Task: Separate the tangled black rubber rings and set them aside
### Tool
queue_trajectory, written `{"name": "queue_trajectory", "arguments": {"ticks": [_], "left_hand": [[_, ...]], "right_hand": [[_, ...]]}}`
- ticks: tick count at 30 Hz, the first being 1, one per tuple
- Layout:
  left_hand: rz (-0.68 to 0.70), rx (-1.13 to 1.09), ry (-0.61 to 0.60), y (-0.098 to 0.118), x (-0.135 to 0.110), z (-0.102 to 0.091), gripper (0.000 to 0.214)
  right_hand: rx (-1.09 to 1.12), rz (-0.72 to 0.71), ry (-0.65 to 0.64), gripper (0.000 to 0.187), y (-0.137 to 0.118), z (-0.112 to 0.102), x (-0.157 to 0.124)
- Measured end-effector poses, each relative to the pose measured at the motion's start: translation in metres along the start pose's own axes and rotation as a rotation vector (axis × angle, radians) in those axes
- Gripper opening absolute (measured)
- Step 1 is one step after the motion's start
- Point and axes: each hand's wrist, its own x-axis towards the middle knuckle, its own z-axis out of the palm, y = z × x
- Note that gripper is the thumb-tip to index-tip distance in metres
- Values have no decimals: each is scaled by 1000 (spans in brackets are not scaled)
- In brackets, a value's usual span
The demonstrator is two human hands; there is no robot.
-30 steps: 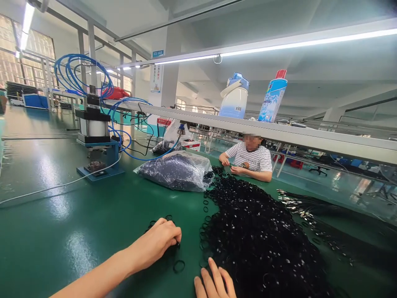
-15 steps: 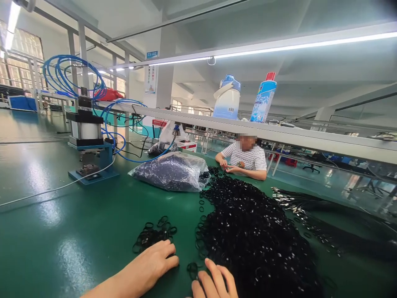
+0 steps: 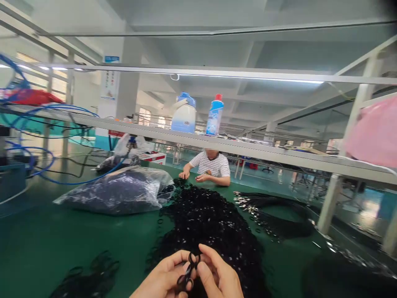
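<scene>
Low in the middle of the view, my left hand [image 3: 169, 274] is closed on several small black rings [image 3: 185, 279] that look like rubber bands. My right hand [image 3: 218, 273] meets it fingertip to fingertip, pinching a black ring [image 3: 198, 261] at the edge of the same cluster. Behind and beneath both hands spreads a large pile of black rings [image 3: 211, 219] on the green table [image 3: 31, 248]. A smaller, blurred heap of rings [image 3: 88, 277] lies at the lower left, apart from the hands.
A clear plastic bag of dark pieces [image 3: 114, 190] lies left of the pile. Black cords with metal ends [image 3: 263, 211] lie to the right. Across the table sits a person in a striped shirt [image 3: 214, 165]. A shelf [image 3: 248, 151] above holds a jug [image 3: 183, 114] and a spray can [image 3: 215, 116].
My hands have come together over the large pile, with rings now between the fingers. The view has swung right. Across the table, the other person's hands have moved apart.
</scene>
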Motion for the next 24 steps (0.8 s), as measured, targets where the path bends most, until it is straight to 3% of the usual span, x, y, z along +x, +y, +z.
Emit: {"name": "queue_trajectory", "arguments": {"ticks": [6, 10, 13, 16, 21, 24], "left_hand": [[-12, 124, -48, -25, 51, 45, 24], [14, 252, -2, -29, 65, 60, 30], [50, 336, 56, -29, 66, 61, 35], [70, 393, 95, -30, 64, 54, 41], [147, 599, 56, -32, 58, 43, 42], [125, 652, 24, -30, 54, 43, 43]], "right_hand": [[61, 168, 20, 23, 7, -58, 20], [173, 262, 53, 20, 10, -77, 28], [133, 271, 90, 23, 6, -83, 29], [-49, 195, 167, 17, -3, -84, 27], [-180, 91, 43, 16, -6, -73, 20], [-188, 92, 16, 16, 1, -67, 15]]}}
